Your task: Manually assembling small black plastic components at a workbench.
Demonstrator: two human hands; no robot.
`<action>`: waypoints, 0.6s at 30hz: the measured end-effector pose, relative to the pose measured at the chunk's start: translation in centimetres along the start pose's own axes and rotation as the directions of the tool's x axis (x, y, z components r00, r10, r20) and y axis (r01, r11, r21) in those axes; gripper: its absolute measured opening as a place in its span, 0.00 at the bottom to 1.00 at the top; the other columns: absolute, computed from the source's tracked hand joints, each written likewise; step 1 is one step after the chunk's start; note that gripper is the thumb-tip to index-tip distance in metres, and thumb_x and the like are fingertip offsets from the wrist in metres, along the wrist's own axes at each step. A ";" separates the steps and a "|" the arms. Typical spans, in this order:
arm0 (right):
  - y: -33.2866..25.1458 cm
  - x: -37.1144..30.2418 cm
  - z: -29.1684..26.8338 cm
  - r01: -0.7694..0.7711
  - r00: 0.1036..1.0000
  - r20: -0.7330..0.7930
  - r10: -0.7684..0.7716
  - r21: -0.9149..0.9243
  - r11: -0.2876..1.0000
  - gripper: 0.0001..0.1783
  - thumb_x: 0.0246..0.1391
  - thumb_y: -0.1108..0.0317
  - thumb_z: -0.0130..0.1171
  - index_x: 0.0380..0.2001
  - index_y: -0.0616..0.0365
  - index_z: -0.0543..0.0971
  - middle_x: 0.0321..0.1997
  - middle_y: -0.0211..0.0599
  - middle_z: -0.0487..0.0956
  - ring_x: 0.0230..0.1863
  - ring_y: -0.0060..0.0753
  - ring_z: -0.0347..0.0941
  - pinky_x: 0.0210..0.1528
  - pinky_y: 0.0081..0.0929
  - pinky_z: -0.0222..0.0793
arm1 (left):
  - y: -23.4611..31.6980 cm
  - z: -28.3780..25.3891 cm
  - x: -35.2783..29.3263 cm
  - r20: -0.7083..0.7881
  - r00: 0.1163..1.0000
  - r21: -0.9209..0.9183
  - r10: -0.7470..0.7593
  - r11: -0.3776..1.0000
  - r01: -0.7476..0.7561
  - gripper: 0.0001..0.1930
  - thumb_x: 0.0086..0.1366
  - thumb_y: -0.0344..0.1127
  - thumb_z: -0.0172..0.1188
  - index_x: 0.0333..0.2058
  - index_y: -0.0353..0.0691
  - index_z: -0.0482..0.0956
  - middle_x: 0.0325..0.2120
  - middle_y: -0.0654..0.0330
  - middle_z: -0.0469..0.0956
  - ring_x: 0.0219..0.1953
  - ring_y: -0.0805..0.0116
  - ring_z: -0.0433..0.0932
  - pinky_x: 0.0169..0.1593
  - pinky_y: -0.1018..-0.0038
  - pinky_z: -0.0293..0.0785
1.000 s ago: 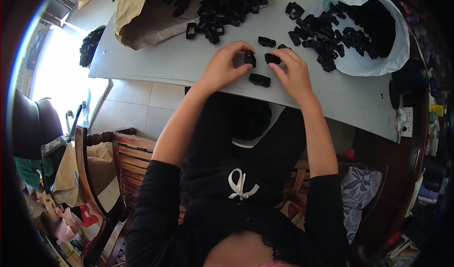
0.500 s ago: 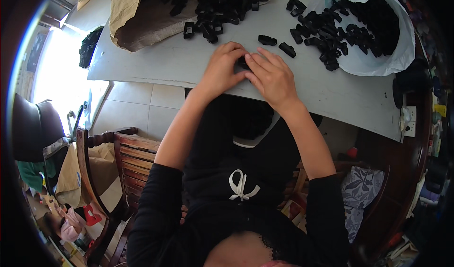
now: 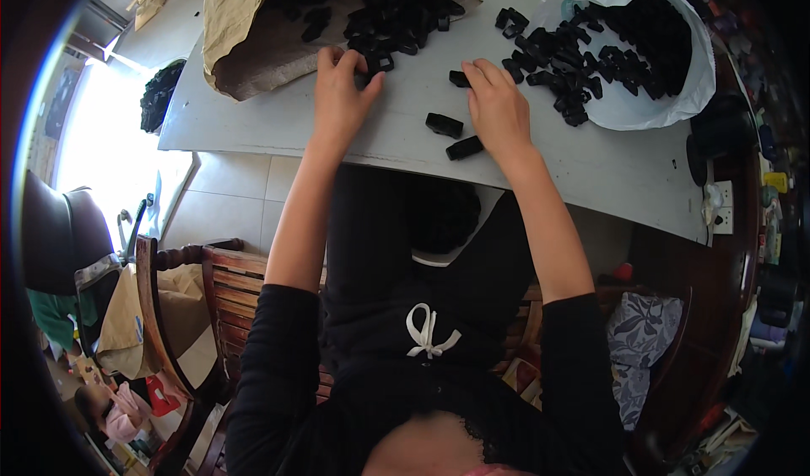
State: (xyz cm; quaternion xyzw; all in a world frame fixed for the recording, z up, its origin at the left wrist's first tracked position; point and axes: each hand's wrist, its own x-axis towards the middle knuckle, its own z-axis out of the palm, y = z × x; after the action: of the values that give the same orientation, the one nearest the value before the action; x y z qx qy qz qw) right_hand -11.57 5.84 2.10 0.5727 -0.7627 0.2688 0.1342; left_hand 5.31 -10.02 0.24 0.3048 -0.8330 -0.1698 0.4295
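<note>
Near the mouth of a brown paper bag [image 3: 228, 41], my left hand [image 3: 339, 100] has its thumb and curled fingers about a small black plastic piece [image 3: 364, 77]. A heap of similar black plastic pieces [image 3: 396, 12] spills from that bag, just beyond the hand. My right hand [image 3: 499, 109], to the right, has its fingertips closed on the end of another black plastic piece [image 3: 459, 79]; the grip is partly hidden. Two longer black blocks, one [image 3: 444, 125] a little behind the other [image 3: 464, 148], lie on the table by the right wrist.
A white plastic bag [image 3: 624, 113] lies open at the right, with black pieces inside and spilling onto the grey table [image 3: 270, 126]. Beneath the table's front edge, a container of dark stuff [image 3: 443, 214] stands between my legs. A wooden slatted chair [image 3: 232, 282] is at the left.
My hands were together near the table's front edge and have parted. The left went to the heap by the paper bag, the right to a loose piece. Two black blocks now lie near the front edge.
</note>
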 end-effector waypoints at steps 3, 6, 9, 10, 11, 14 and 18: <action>1.2 0.6 1.1 0.053 0.981 0.191 -0.031 -0.111 0.992 0.17 0.49 0.76 0.59 0.45 0.57 0.79 0.46 0.35 0.78 0.45 0.41 0.74 0.43 0.33 0.73 | 1.1 -0.2 -0.2 0.069 0.996 -0.165 0.062 0.985 -0.050 0.12 0.50 0.27 0.65 0.33 0.36 0.73 0.35 0.54 0.71 0.38 0.55 0.76 0.42 0.66 0.74; -0.3 -0.3 0.7 -0.008 0.999 0.049 -0.002 0.199 0.980 0.18 0.49 0.78 0.59 0.45 0.55 0.79 0.43 0.36 0.78 0.44 0.40 0.74 0.41 0.31 0.73 | 2.8 0.1 -1.5 0.235 0.971 -0.451 0.037 0.889 0.075 0.12 0.51 0.24 0.62 0.35 0.36 0.73 0.33 0.55 0.74 0.38 0.58 0.78 0.43 0.70 0.74; -1.0 -0.4 0.3 -0.027 0.999 -0.027 0.047 0.493 0.869 0.19 0.47 0.81 0.59 0.44 0.54 0.80 0.39 0.36 0.77 0.43 0.39 0.75 0.40 0.30 0.73 | 3.2 1.0 -2.5 0.383 0.922 -0.453 0.059 0.882 0.131 0.19 0.52 0.21 0.61 0.44 0.38 0.69 0.39 0.55 0.77 0.44 0.61 0.79 0.48 0.71 0.75; -0.9 -0.6 0.5 -0.031 0.998 -0.025 0.049 0.493 0.870 0.19 0.47 0.81 0.59 0.44 0.54 0.80 0.39 0.36 0.77 0.43 0.39 0.75 0.40 0.30 0.73 | 3.4 1.2 -2.7 0.452 0.891 -0.486 0.051 0.852 0.197 0.22 0.53 0.21 0.61 0.47 0.38 0.67 0.41 0.56 0.77 0.48 0.62 0.78 0.50 0.71 0.75; -0.7 -0.8 0.9 0.048 0.999 -0.001 -0.054 0.466 0.883 0.18 0.46 0.81 0.60 0.42 0.55 0.81 0.39 0.35 0.77 0.42 0.38 0.75 0.40 0.29 0.73 | 3.3 1.5 -3.0 0.462 0.886 -0.450 0.040 0.871 0.195 0.26 0.53 0.20 0.62 0.50 0.39 0.65 0.43 0.54 0.78 0.49 0.62 0.78 0.51 0.70 0.74; -0.6 -0.7 1.1 0.157 0.983 0.021 -0.185 0.436 0.886 0.17 0.44 0.82 0.62 0.40 0.57 0.82 0.38 0.35 0.77 0.41 0.37 0.75 0.40 0.30 0.74 | 3.4 1.5 -2.8 0.477 0.878 -0.477 0.016 0.844 0.244 0.25 0.54 0.19 0.61 0.50 0.39 0.65 0.43 0.54 0.79 0.49 0.61 0.79 0.52 0.71 0.75; -0.2 -0.8 1.4 0.217 0.964 0.047 -0.260 0.423 0.880 0.18 0.43 0.80 0.64 0.41 0.57 0.82 0.40 0.36 0.78 0.42 0.37 0.75 0.42 0.30 0.74 | 3.8 1.2 -2.7 0.511 0.860 -0.500 0.017 0.819 0.281 0.27 0.53 0.19 0.61 0.51 0.41 0.64 0.42 0.50 0.80 0.48 0.53 0.79 0.52 0.67 0.75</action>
State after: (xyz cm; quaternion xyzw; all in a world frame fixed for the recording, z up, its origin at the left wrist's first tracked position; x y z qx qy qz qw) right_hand -11.04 5.66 0.63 0.6907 -0.6178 0.3758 0.0027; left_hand 4.14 -5.35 -0.08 0.1712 -0.8036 -0.5077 0.2591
